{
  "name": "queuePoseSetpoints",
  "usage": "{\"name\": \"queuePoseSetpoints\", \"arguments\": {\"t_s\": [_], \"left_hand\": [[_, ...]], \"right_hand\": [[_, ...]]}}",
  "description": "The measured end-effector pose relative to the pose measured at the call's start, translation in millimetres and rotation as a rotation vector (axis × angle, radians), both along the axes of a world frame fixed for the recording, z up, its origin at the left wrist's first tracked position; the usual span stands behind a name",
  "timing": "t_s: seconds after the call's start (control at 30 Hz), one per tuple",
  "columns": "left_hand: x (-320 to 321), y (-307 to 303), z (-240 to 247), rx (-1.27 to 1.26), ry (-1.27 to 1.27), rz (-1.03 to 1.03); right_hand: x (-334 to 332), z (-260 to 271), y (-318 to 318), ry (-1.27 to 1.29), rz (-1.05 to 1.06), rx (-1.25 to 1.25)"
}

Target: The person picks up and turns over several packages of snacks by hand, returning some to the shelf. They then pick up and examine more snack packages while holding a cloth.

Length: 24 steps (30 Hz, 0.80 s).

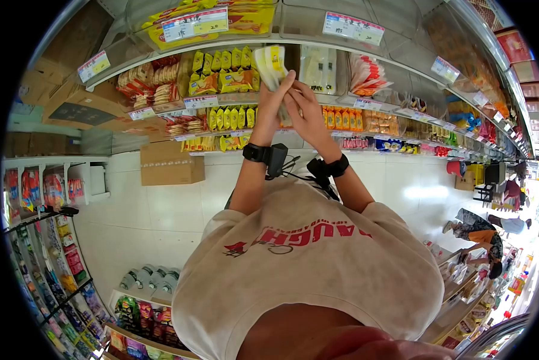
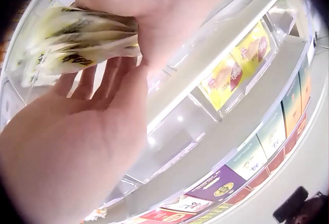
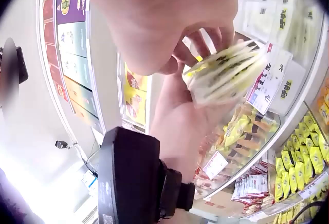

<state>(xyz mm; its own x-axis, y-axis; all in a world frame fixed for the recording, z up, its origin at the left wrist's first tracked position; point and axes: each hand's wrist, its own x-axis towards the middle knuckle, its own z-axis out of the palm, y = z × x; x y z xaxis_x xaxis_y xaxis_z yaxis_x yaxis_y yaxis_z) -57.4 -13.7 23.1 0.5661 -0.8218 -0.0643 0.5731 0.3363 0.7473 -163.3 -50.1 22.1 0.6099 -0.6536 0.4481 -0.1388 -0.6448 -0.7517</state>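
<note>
A stack of flat white-and-yellow packets (image 1: 271, 65) sits between both hands at the middle shelf. My left hand (image 1: 271, 102) grips it, and its thumb side lies along the stack. From the right, my right hand (image 1: 306, 114) meets it with bent fingers. In the left wrist view, the packets (image 2: 77, 41) fan out from the left hand (image 2: 169, 8), with the right hand's (image 2: 77, 126) fingers against their lower side. The right wrist view shows the right hand (image 3: 175, 18) with its fingers curled at the packets' (image 3: 226, 72) end, above the left hand (image 3: 200, 118).
Yellow snack packs (image 1: 239, 80) stand left of the hands; clear-wrapped white packs (image 1: 318, 69) and red-and-white packs (image 1: 366, 75) lie to the right. A price-tagged shelf edge (image 1: 341, 102) runs below. A cardboard box (image 1: 172, 163) rests on the floor; people (image 1: 488, 240) are at far right.
</note>
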Motion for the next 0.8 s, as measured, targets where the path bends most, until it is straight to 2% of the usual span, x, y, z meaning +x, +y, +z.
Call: {"name": "queuePoseSetpoints", "arguments": {"t_s": [0.03,0.13,0.27,0.37,0.4,0.5,0.6,0.7,0.8], "left_hand": [[5.3,-1.8,-6.6,0.020,0.035,-0.032],[20.4,-3.9,-31.9,0.014,0.176,-0.115],[23.7,-6.2,-25.8,0.058,0.272,-0.174],[28.1,-9.1,-33.7,0.102,0.294,-0.201],[29.0,-12.4,-37.4,0.107,0.298,-0.204],[27.6,-13.9,-40.3,0.100,0.289,-0.239],[23.9,-14.1,-36.4,0.088,0.272,-0.250],[24.6,-15.0,-37.3,0.115,0.218,-0.225],[26.8,-13.1,-38.0,0.100,0.228,-0.194]], "right_hand": [[-2.1,0.9,0.9,-0.025,0.028,0.068],[-9.5,-2.6,-8.6,-0.108,0.092,0.068],[-22.4,-12.2,-41.8,-0.191,-0.128,0.182],[-24.5,-41.7,-82.2,-0.058,-0.309,0.177],[-23.7,-53.0,-97.3,0.064,-0.337,0.162],[-17.0,-93.4,-124.0,0.302,-0.499,-0.257],[-8.0,-108.6,-139.3,0.183,-0.568,-0.195],[-8.4,-76.0,-124.8,0.104,-0.496,0.114],[-17.0,-72.3,-134.1,0.266,-0.348,-0.001]]}}
